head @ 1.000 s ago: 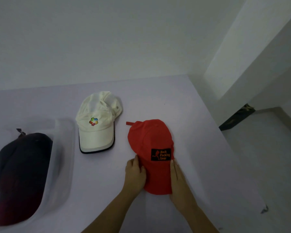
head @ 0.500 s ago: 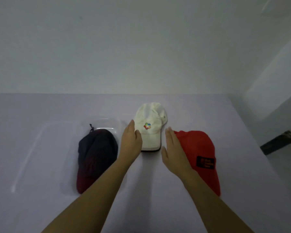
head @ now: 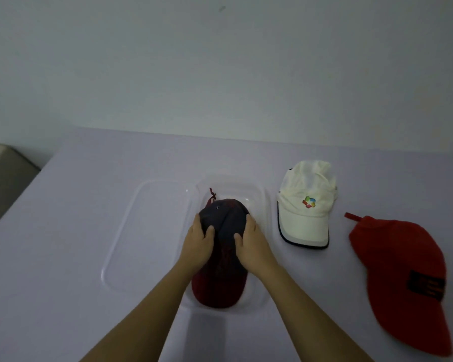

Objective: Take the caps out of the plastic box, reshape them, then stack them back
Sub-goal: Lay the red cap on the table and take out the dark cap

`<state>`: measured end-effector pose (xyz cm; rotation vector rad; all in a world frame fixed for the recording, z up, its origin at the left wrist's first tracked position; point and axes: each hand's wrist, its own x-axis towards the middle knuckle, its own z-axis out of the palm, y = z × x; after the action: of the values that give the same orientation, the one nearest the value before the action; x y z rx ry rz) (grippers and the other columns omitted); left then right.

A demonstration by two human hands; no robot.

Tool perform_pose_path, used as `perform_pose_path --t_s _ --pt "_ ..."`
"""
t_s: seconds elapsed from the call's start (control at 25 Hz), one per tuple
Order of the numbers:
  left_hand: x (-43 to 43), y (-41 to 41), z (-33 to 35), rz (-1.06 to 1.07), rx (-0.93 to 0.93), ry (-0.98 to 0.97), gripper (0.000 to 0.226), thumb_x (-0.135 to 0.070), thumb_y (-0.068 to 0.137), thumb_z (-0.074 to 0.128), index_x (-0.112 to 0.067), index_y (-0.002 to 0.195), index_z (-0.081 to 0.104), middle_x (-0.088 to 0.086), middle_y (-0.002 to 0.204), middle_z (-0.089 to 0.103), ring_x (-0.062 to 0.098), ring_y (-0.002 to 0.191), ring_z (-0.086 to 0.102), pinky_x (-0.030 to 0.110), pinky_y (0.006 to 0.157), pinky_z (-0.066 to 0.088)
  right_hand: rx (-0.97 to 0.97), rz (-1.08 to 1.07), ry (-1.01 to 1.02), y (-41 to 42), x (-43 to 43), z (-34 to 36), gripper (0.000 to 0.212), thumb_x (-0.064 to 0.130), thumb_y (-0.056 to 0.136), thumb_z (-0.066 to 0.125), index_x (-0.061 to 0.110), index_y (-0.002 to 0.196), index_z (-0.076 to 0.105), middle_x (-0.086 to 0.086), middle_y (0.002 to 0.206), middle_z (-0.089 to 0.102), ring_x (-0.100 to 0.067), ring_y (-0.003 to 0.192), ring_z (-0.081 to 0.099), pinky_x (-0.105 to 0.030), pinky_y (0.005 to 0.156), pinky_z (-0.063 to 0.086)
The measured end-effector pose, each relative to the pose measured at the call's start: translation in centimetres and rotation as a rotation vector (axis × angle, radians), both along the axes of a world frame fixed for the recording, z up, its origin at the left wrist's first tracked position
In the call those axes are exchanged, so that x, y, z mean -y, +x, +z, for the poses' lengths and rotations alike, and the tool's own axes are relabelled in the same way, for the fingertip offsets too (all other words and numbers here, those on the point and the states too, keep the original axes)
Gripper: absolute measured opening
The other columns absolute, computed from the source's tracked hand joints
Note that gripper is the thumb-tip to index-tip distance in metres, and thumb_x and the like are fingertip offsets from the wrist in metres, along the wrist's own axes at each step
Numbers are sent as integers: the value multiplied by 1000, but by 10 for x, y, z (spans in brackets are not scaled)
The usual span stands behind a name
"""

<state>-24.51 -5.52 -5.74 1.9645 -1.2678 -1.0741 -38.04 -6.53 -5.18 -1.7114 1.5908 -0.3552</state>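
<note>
Two hands, left (head: pixel 198 240) and right (head: pixel 251 241), lie spread on the dark cap (head: pixel 221 254) inside the clear box (head: pixel 258 202), fingers curved over its crown; actual grip unclear. Right of them lie a white cap (head: pixel 305 205) and a blurred red cap (head: pixel 400 278).

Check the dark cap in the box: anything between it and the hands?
Nothing visible. The left hand and right hand already rest on the dark cap, one on each side of its crown, inside the clear plastic box. No lid covers it.
</note>
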Motion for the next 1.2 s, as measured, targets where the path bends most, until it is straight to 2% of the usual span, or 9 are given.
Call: perform_pose_path --t_s 0.08,0.2,0.36,0.48,0.6,0.72,0.88,1.08,1.2 --pt "3 3 -10 -23 -35 40 50 -26 98 35 -11 145 26 8 145 39 28 131 40 39 109 33 19 10 79 1 8 -3 59 22 99 37 8 147 6 -15 151 25 -27 136 32 -32 109 29" --pt "7 10 -13 -21 14 -26 45 -31 96 40 -11 136 41 11 135 48 27 122 48 43 104 41 72 6 35 -2 13 1 59 26 97 42 12 147 12 -13 148 27 -24 134 33 -31 109 29" --pt "12 8 28 72 71 -288 38 -34 94 45 -12 124 50 4 113 54 20 106 52 37 94 45 249 -53 -163 -7 20 38 58 31 94 49 16 144 24 -6 139 37 -11 122 40 -18 98 31" --pt "19 -10 82 122 -14 -442 33 -34 95 45 -15 121 50 -1 110 51 13 102 51 28 89 42 385 -134 -321 -17 27 77 55 35 90 55 22 139 35 4 123 43 1 105 43 -19 96 37" --pt "24 -42 120 123 -100 -477 32 -38 95 44 -20 121 49 -3 114 51 10 103 51 23 86 42 485 -241 -496 -43 26 109 46 36 86 60 28 129 47 9 116 47 5 106 49 -19 95 43" --pt "17 -98 130 61 -187 -453 32 -41 94 42 -23 119 49 -2 115 55 10 104 54 27 88 47 531 -352 -577 -96 12 122 38 32 85 63 29 122 52 17 113 49 4 111 49 -13 94 43" --pt "-7 -167 100 9 -179 -345 32 -40 94 43 -20 118 50 0 111 56 13 101 55 28 86 47 489 -443 -461 -164 -20 96 31 27 86 63 32 115 53 21 110 48 7 105 50 -9 88 43" --pt "-49 -212 33 36 -14 -145 34 -37 94 42 -12 116 49 4 106 51 20 98 53 37 87 48 308 -420 -148 -208 -58 18 36 33 88 57 25 124 54 0 119 51 -7 106 49 -29 100 40" --pt "-52 -214 3 31 14 -67 34 -35 95 43 -9 115 49 5 105 48 23 100 50 39 88 46 220 -361 -58 -213 -59 -9 41 34 90 55 21 128 52 -5 119 47 -10 107 46 -21 97 32"
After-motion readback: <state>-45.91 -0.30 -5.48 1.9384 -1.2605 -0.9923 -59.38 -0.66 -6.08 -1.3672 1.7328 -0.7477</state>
